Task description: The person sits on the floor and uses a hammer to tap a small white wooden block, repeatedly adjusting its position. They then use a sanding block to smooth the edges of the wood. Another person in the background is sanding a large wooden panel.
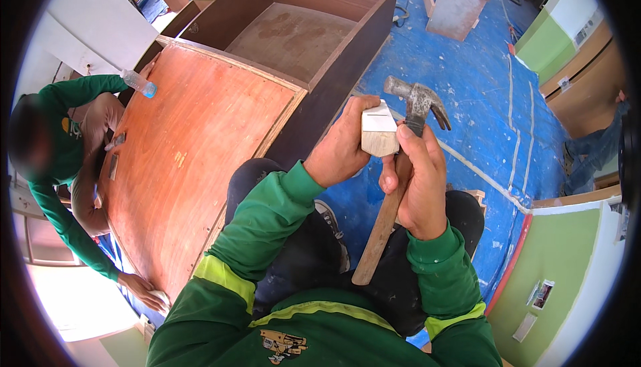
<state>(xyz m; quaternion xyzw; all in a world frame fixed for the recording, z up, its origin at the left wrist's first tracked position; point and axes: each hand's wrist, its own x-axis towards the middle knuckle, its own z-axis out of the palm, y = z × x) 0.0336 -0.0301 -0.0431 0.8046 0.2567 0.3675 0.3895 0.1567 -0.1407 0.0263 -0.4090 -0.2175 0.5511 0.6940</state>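
Observation:
My left hand (339, 141) grips a short wooden block (379, 141) with a white top face and a thin dark line across it. A claw hammer (379, 245) is in my right hand (424, 190), held high on its wooden handle just under the worn steel head. Its head points up and the handle slants down toward my lap. The two hands are close together, and my right thumb is at the block's right edge. Part of the block is hidden by my left fingers. I cannot tell what lies under the block.
To my left lies a large reddish-brown wooden panel (200, 133) against a dark brown open cabinet frame (354, 60). A co-worker (73, 133) in green crouches at its far left, one hand on a white cloth. A plastic bottle (139, 83) rests there. Blue sheeting (461, 100) covers the floor.

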